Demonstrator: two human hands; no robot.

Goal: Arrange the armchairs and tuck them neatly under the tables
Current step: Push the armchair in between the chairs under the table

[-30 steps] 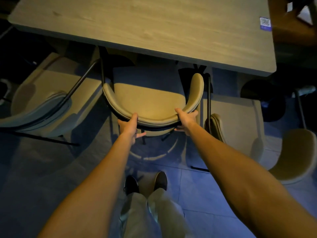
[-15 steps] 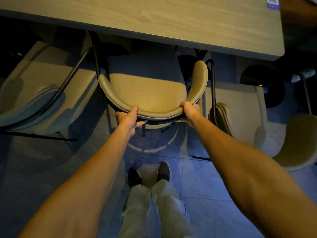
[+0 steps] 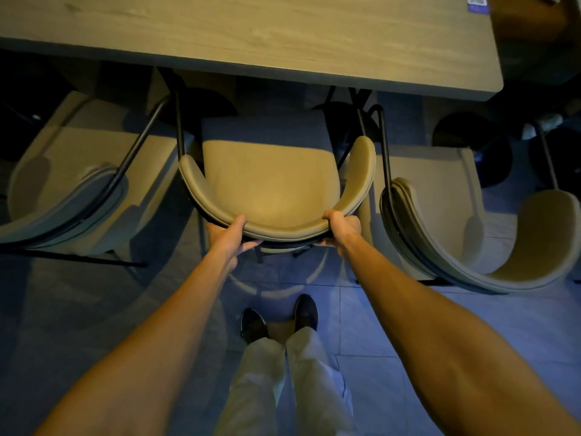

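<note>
Neighbouring armchairs [image 3: 78, 196] [image 3: 465, 234] flank the middle armchair [image 3: 270, 184] closely; bench [image 3: 251, 29] edge overhangs its seat front; floor [image 3: 393, 325] behind lies open.

I see the table [image 3: 283, 29] top as pale wood grain, matt, with a smooth edge. Middle armchair [image 3: 270, 184]: beige upholstery, soft-looking, smooth and matt, piped seam on the backrest rim; thin dark metal frame, slight sheen. Side chairs [image 3: 465, 247] look the same cloth and metal. Floor [image 3: 408, 325]: large smooth tiles, faint gloss. Trousers [image 3: 267, 388] light cloth; shoes [image 3: 306, 311] dark, dull.

blue-grey tiled floor [image 3: 393, 325] under three beige armchairs [image 3: 270, 180]; wooden table [image 3: 251, 29] above
</note>
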